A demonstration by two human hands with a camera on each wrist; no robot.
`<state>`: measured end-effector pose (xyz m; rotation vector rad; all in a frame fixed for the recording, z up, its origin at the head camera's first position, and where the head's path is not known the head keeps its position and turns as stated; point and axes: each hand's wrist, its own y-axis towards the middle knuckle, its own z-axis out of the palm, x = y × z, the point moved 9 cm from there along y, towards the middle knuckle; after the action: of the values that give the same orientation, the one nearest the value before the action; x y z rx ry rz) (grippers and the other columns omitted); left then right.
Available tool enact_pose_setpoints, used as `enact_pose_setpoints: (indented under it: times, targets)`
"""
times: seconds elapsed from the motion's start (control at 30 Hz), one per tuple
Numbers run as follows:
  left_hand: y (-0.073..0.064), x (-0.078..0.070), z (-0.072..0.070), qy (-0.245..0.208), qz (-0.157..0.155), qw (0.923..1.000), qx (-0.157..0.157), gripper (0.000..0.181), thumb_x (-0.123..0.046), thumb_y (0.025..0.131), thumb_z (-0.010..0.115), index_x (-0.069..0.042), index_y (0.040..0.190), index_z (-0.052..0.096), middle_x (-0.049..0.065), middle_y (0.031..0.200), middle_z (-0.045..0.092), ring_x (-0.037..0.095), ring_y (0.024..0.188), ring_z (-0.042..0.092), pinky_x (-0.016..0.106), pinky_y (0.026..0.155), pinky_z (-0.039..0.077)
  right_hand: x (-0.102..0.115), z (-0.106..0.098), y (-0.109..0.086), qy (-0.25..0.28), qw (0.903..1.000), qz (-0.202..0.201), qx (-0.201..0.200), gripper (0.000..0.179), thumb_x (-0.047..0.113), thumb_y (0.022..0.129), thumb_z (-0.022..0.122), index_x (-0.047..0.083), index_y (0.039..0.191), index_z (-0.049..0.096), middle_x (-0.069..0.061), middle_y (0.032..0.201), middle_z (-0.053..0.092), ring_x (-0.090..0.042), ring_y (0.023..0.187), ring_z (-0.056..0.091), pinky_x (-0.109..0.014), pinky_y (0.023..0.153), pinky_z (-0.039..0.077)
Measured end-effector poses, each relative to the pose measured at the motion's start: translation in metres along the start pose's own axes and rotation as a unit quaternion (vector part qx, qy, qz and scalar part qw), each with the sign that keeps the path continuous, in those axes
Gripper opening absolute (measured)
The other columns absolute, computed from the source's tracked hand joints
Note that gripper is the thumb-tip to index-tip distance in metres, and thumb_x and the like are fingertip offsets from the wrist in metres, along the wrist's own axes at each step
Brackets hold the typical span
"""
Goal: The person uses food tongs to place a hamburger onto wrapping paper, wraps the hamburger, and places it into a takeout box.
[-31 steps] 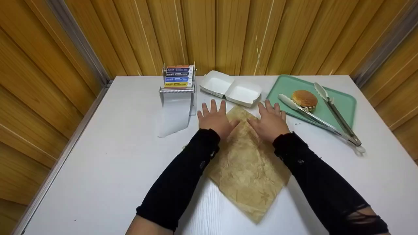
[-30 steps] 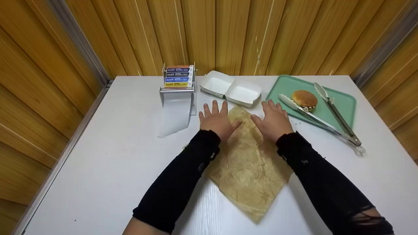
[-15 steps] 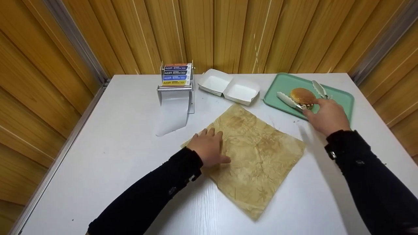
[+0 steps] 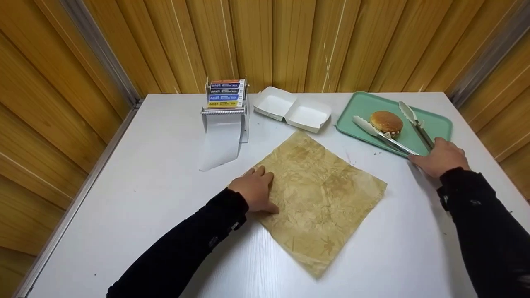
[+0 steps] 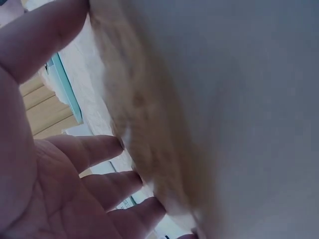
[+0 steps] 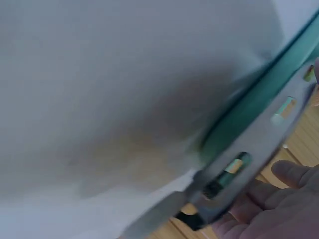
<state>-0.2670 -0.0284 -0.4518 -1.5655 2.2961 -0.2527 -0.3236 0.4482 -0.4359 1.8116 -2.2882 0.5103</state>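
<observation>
In the head view, my left hand (image 4: 253, 191) rests on the left corner of a crumpled brown sheet of wrapping paper (image 4: 323, 198), its fingers spread. The left wrist view shows the fingertips (image 5: 107, 147) touching the paper's edge. At the right, my right hand (image 4: 443, 158) straddles a pair of metal tongs (image 4: 399, 145), thumb by the near arm and fingers by the far one. Its palm hides the hinge end in the head view. The tong tips stand apart on either side of a burger (image 4: 386, 123) on a green tray (image 4: 360, 108).
A white two-part takeaway box (image 4: 308, 115) lies unfolded at the back middle. Left of it stands a label dispenser (image 4: 225, 97) with coloured rolls and a pale strip (image 4: 222, 142) hanging down its front. Wood-look panels (image 4: 256, 45) border the white table (image 4: 136, 207).
Both hands have left the top of the paper. My left hand slid down to the left corner; my right hand crossed to the tray and came back along the tongs to their handle end.
</observation>
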Motion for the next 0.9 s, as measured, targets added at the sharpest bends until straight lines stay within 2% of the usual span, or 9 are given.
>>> enact_pose_setpoints:
  times: [0.13,0.23,0.37,0.5,0.57,0.67,0.77,0.9]
  targets:
    - [0.000,0.002,0.000,-0.002,0.008,1.0000,-0.005,0.103,-0.064,0.081,0.083,-0.014,0.161,0.041,0.016,0.171,0.032,0.039,0.158,0.032,0.053,0.121,0.043,-0.005,0.007,0.002,-0.001,0.9999,0.010,0.013,0.103,0.059,0.097,0.061,-0.021,0.151,0.022,-0.051,0.143,0.035,-0.069,0.123,0.036,-0.076,0.100,0.035]
    - [0.001,0.002,-0.001,-0.001,0.013,0.9999,-0.010,0.103,-0.064,0.081,0.084,-0.014,0.161,0.042,0.015,0.171,0.034,0.038,0.158,0.033,0.056,0.117,0.046,-0.006,0.008,0.002,-0.001,1.0000,0.008,0.005,0.097,0.056,0.098,0.062,-0.019,0.148,0.027,-0.050,0.140,0.040,-0.069,0.119,0.038,-0.074,0.097,0.030]
    - [0.002,0.003,-0.001,-0.007,0.012,0.9998,-0.014,0.103,-0.063,0.080,0.085,-0.015,0.161,0.043,0.014,0.171,0.034,0.036,0.158,0.033,0.057,0.116,0.047,-0.006,0.006,0.001,0.010,0.9999,0.011,-0.004,0.099,0.053,0.097,0.066,-0.020,0.150,0.025,-0.051,0.143,0.038,-0.069,0.121,0.037,-0.073,0.099,0.027]
    - [0.002,0.004,-0.001,-0.011,0.013,0.9997,-0.017,0.103,-0.063,0.080,0.085,-0.015,0.161,0.043,0.014,0.171,0.035,0.036,0.158,0.032,0.057,0.116,0.047,-0.004,0.006,0.000,0.031,0.9995,0.002,-0.004,0.105,0.050,0.097,0.068,-0.024,0.152,0.019,-0.053,0.144,0.035,-0.065,0.124,0.041,-0.074,0.106,0.033]
    - [0.001,0.004,-0.001,-0.011,0.014,0.9997,-0.017,0.103,-0.063,0.080,0.085,-0.014,0.161,0.043,0.015,0.170,0.034,0.035,0.158,0.032,0.057,0.116,0.046,-0.002,0.005,-0.001,0.041,0.9991,-0.011,-0.007,0.101,0.048,0.097,0.069,-0.025,0.149,0.022,-0.052,0.140,0.040,-0.060,0.120,0.046,-0.073,0.103,0.039]
    - [0.000,0.003,-0.002,-0.007,0.014,0.9998,-0.015,0.104,-0.064,0.080,0.084,-0.014,0.161,0.042,0.015,0.171,0.034,0.034,0.159,0.032,0.057,0.116,0.047,0.001,0.003,-0.003,0.057,0.9977,-0.033,-0.013,0.096,0.050,0.098,0.068,-0.024,0.147,0.029,-0.047,0.135,0.046,-0.053,0.114,0.049,-0.071,0.098,0.042]
    - [0.000,0.003,-0.002,-0.003,0.012,0.9999,-0.010,0.104,-0.065,0.081,0.083,-0.014,0.161,0.041,0.014,0.171,0.033,0.035,0.159,0.031,0.057,0.116,0.046,0.006,-0.001,-0.008,0.067,0.9960,-0.054,-0.023,0.093,0.054,0.099,0.066,-0.020,0.146,0.036,-0.043,0.130,0.051,-0.051,0.110,0.051,-0.068,0.094,0.043]
    - [0.001,0.003,-0.002,-0.001,0.010,0.9999,-0.007,0.105,-0.065,0.080,0.083,-0.015,0.162,0.041,0.014,0.172,0.033,0.034,0.159,0.031,0.058,0.116,0.047,0.010,-0.005,-0.015,0.068,0.9946,-0.073,-0.027,0.091,0.058,0.101,0.061,-0.018,0.148,0.039,-0.043,0.131,0.054,-0.051,0.110,0.053,-0.067,0.092,0.044]
